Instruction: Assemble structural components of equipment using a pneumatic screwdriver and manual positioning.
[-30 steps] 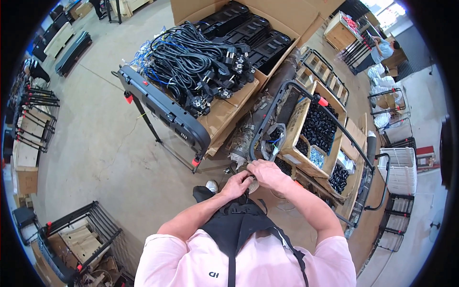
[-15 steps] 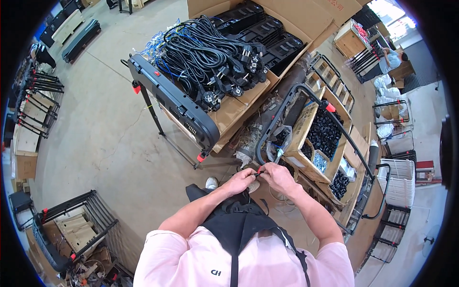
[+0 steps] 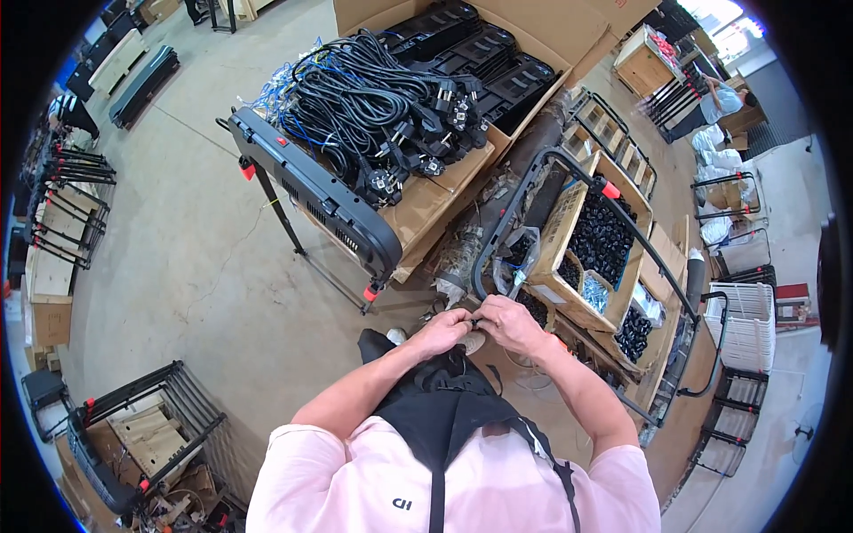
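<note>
Nearest, both hands are meeting in front of the black apron [image 3: 444, 409]; the left hand [image 3: 442, 331] is curling its fingers closed, and the right hand [image 3: 508, 322] is pinching with fingertips drawn together; between them they are gripping a small dark part [image 3: 475, 322], too small to tell its kind. Just beyond the hands, a cardboard box of black pieces [image 3: 600, 240] is sitting inside a black tubular cart [image 3: 533, 169], close to the right hand. Farther to the left, a black folding table [image 3: 311, 191] is carrying a heap of black power cables with plugs [image 3: 373, 107], lying on flattened cardboard [image 3: 426, 209]; farthest away, black trays [image 3: 471, 44] are filling a large carton.
</note>
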`<action>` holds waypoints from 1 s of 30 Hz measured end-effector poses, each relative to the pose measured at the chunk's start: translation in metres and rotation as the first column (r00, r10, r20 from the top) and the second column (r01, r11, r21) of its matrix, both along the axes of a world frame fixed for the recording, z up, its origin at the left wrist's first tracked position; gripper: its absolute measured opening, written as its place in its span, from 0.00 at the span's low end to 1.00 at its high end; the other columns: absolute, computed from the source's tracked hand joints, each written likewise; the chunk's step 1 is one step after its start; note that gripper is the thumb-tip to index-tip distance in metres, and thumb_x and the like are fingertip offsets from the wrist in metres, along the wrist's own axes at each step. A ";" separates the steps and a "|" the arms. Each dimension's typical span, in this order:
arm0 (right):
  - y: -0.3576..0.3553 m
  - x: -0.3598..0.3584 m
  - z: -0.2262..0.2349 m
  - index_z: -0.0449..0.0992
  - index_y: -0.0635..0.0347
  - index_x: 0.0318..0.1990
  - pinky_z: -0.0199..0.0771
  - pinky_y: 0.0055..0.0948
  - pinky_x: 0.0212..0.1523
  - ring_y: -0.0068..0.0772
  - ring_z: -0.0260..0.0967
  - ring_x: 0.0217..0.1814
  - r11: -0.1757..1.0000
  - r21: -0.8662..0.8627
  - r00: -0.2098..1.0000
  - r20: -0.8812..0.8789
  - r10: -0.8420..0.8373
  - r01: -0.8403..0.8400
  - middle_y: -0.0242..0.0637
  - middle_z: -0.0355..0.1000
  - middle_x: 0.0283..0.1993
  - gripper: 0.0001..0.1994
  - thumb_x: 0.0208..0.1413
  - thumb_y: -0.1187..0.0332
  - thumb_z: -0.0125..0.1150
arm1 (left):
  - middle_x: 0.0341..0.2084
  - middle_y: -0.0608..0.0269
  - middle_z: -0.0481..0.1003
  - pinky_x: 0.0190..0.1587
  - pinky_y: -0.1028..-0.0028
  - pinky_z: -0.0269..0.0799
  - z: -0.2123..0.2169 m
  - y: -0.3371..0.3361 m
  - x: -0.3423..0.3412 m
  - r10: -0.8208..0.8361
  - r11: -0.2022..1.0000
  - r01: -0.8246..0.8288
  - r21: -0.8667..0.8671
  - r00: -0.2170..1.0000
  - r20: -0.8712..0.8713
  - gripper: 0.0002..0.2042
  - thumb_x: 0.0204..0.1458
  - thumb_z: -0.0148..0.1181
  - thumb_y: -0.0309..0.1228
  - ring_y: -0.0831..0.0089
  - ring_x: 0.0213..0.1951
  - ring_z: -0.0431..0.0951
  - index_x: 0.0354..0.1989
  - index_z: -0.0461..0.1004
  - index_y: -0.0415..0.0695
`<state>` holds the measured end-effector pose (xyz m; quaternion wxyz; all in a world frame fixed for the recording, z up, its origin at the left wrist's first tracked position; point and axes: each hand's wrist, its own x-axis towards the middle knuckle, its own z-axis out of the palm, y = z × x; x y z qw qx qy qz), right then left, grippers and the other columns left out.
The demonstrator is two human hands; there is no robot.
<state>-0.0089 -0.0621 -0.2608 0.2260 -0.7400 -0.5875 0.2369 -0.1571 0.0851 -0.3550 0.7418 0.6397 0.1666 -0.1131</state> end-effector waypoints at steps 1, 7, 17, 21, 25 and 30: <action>0.000 0.000 0.000 0.79 0.64 0.42 0.76 0.43 0.52 0.49 0.74 0.49 1.000 -0.027 1.000 -0.010 0.002 -0.003 0.44 0.73 0.40 0.09 0.53 0.74 0.67 | 0.32 0.61 0.78 0.43 0.67 0.71 0.001 0.000 0.000 -0.011 1.000 0.011 0.012 1.000 -0.008 0.11 0.64 0.56 0.33 0.73 0.37 0.74 0.44 0.76 0.37; 0.005 -0.001 0.004 0.76 0.64 0.40 0.76 0.45 0.53 0.54 0.73 0.51 0.992 -0.125 1.000 0.022 0.014 -0.011 0.47 0.73 0.43 0.09 0.52 0.74 0.67 | 0.31 0.66 0.75 0.41 0.68 0.69 0.007 0.001 -0.001 -0.032 0.996 0.034 0.080 0.999 -0.025 0.10 0.65 0.56 0.34 0.76 0.36 0.71 0.42 0.75 0.39; -0.007 -0.017 -0.015 0.74 0.64 0.42 0.76 0.48 0.52 0.56 0.75 0.51 0.981 -0.166 0.992 0.094 -0.084 0.099 0.49 0.73 0.45 0.07 0.57 0.74 0.62 | 0.30 0.72 0.74 0.37 0.74 0.68 0.010 -0.009 0.003 0.018 1.000 -0.019 0.000 0.988 -0.156 0.09 0.63 0.57 0.34 0.81 0.34 0.70 0.39 0.77 0.41; -0.021 -0.066 -0.017 0.75 0.62 0.50 0.78 0.47 0.44 0.53 0.77 0.45 0.907 -0.009 0.897 -0.141 -0.419 0.422 0.47 0.74 0.44 0.13 0.59 0.72 0.63 | 0.30 0.71 0.76 0.35 0.76 0.69 -0.016 -0.012 -0.006 0.149 0.983 -0.162 -0.083 0.978 -0.147 0.10 0.62 0.57 0.33 0.80 0.33 0.73 0.43 0.81 0.42; -0.058 -0.076 -0.065 0.72 0.65 0.56 0.79 0.50 0.50 0.55 0.78 0.51 0.689 -0.367 0.700 -0.126 -0.703 0.625 0.50 0.76 0.48 0.23 0.58 0.62 0.67 | 0.31 0.69 0.79 0.36 0.75 0.72 -0.009 -0.010 -0.004 0.026 0.998 -0.037 -0.057 0.985 -0.173 0.12 0.65 0.58 0.35 0.80 0.33 0.75 0.46 0.81 0.39; -0.067 -0.038 -0.167 0.63 0.64 0.66 0.76 0.55 0.60 0.63 0.73 0.64 0.499 -0.517 0.574 -0.017 -0.819 0.696 0.65 0.74 0.59 0.39 0.56 0.47 0.69 | 0.31 0.72 0.79 0.37 0.75 0.72 0.010 -0.003 0.004 -0.124 0.992 0.121 -0.030 0.967 -0.221 0.13 0.67 0.58 0.37 0.82 0.32 0.74 0.49 0.81 0.41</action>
